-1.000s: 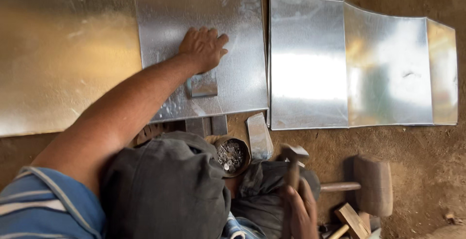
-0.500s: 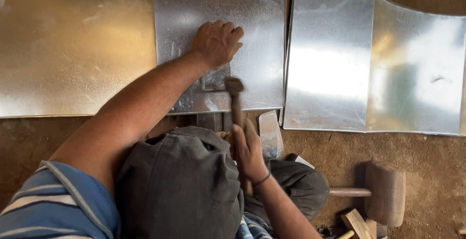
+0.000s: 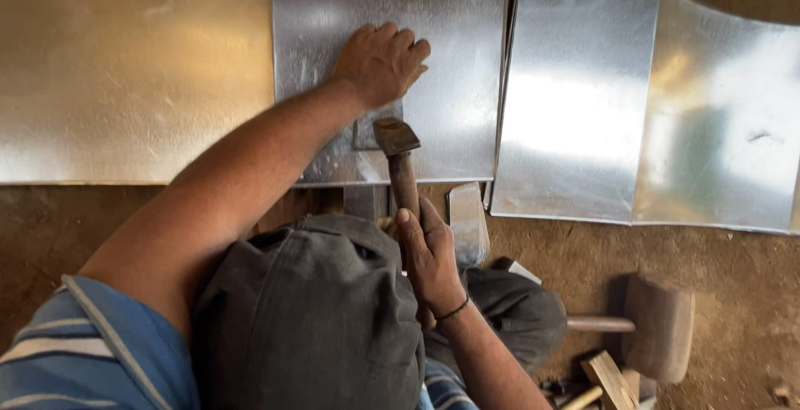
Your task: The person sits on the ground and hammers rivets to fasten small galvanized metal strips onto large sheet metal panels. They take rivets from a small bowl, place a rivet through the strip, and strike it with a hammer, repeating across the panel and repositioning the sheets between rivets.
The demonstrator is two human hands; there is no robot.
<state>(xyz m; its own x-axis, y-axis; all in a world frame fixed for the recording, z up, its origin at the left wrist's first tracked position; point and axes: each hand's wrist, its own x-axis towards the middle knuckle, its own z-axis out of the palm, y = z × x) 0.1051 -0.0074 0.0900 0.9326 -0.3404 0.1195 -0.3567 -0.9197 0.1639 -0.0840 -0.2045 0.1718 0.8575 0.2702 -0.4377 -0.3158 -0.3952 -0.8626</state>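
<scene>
Left hand (image 3: 382, 62) pressed flat, fingers spread, on a metal sheet (image 3: 450, 35); right hand (image 3: 429, 256) fingers grip a hammer (image 3: 397, 139) above an unflattened edge.

Bare brown dirt floor (image 3: 733, 252), seemingly packed earth, under bright, perhaps natural light.

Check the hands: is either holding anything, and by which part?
The right hand grips a hammer by its wooden handle, near the low end. The left hand holds nothing; it presses flat on the metal sheet.
</scene>
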